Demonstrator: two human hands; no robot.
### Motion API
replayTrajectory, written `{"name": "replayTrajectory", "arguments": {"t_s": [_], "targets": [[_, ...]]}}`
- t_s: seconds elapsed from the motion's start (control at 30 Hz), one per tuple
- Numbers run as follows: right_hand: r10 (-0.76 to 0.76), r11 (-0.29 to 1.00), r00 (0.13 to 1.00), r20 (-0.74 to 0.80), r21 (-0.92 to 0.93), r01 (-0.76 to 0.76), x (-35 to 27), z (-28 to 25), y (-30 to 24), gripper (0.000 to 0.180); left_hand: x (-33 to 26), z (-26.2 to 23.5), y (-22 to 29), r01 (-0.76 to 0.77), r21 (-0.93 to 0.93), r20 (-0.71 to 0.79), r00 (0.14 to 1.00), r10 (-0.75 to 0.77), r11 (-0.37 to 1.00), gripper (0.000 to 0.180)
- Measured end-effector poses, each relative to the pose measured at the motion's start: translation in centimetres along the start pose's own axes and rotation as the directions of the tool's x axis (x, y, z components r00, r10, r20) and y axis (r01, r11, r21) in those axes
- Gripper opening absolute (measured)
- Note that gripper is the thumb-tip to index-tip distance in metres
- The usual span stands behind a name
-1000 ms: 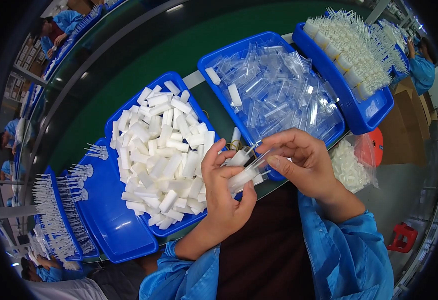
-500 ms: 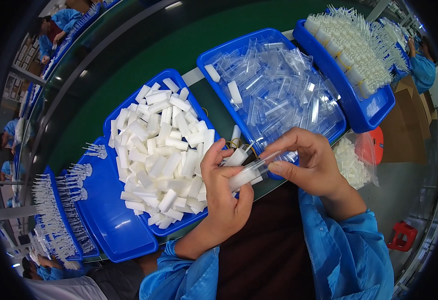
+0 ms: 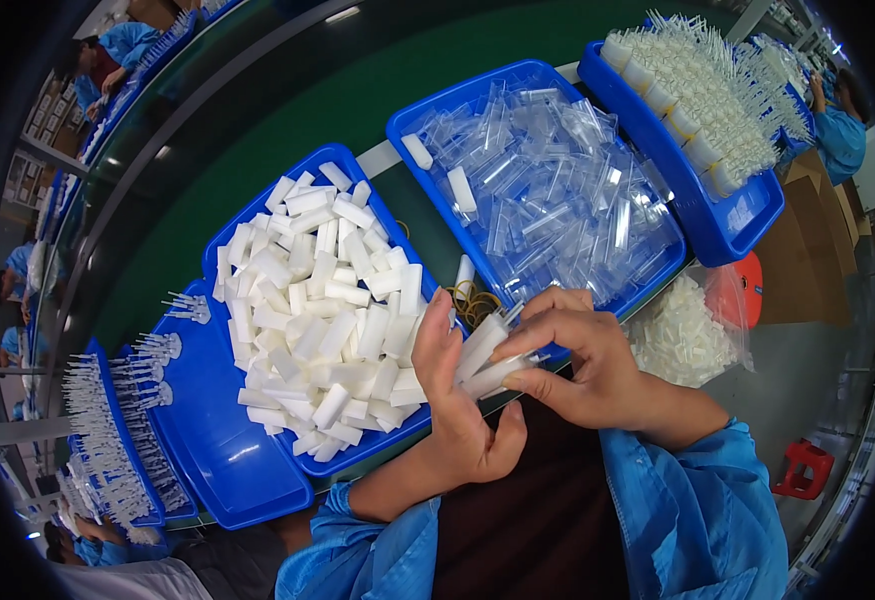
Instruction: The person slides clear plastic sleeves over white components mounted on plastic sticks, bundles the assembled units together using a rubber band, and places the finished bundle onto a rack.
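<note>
Over the near edge of the bench, both my hands work close together on small white pieces. My left hand (image 3: 463, 425) has its fingers stretched up and its thumb apart, and an oblong white block (image 3: 480, 347) with a thin clear tip rests held against its fingers. Between the thumb and fingers of my right hand (image 3: 593, 365) is a second white block (image 3: 498, 377), its near end against my left palm. Whether a clear sleeve covers this block cannot be made out. Left of my hands, a blue tray (image 3: 220, 250) holds a heap of white blocks (image 3: 318, 310).
Clear plastic sleeves (image 3: 548, 190) and a few white blocks fill a blue tray (image 3: 398, 125) ahead. Spiky white parts (image 3: 703, 110) crowd a blue bin (image 3: 698, 205) at right. Rubber bands (image 3: 476, 300) lie between trays. A red stool (image 3: 805, 470) stands lower right. Co-workers sit farther off.
My right hand has moved left and down, closer to my left hand, and now pinches the near white block. My left thumb has come off that block.
</note>
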State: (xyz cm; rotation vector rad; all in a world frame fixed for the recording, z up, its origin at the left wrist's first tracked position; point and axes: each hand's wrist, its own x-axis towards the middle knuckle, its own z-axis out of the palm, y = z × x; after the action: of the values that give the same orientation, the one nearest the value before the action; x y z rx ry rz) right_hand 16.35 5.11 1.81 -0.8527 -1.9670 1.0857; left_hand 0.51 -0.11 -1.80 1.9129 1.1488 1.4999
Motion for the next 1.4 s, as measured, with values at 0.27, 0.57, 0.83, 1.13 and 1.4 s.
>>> {"name": "replayTrajectory", "arguments": {"t_s": [0.27,0.57,0.83,1.13,1.4], "targets": [[-0.288,0.936,0.953,0.095,-0.182,0.301,0.3,-0.7,-2.2,0.023,0.4,-1.7,0.3,0.142,-0.473,-0.017,0.985,-0.171,0.869,0.044],[-0.423,0.814,0.894,0.146,-0.372,0.446,5.6,-3.7,-0.5,0.028,0.4,-2.1,0.6,0.433,-0.802,0.191,0.838,-0.512,0.411,0.023],[-0.021,0.168,0.967,0.253,-0.953,0.252,12.1,-6.0,6.0,0.021,0.8,-1.4,1.3,0.416,-0.800,0.127,0.821,-0.556,0.431,0.026],[0.081,0.235,0.989,0.128,-0.966,0.106,11.1,-5.8,3.4,0.026,0.6,-1.4,1.0,0.423,-0.705,0.054,0.833,-0.551,0.569,0.025],[0.199,0.708,0.980,0.026,0.688,-0.162,3.5,-2.0,-0.1,0.043,0.4,-1.5,0.5,0.412,-0.389,-0.004,0.894,-0.449,0.824,0.023]]}}
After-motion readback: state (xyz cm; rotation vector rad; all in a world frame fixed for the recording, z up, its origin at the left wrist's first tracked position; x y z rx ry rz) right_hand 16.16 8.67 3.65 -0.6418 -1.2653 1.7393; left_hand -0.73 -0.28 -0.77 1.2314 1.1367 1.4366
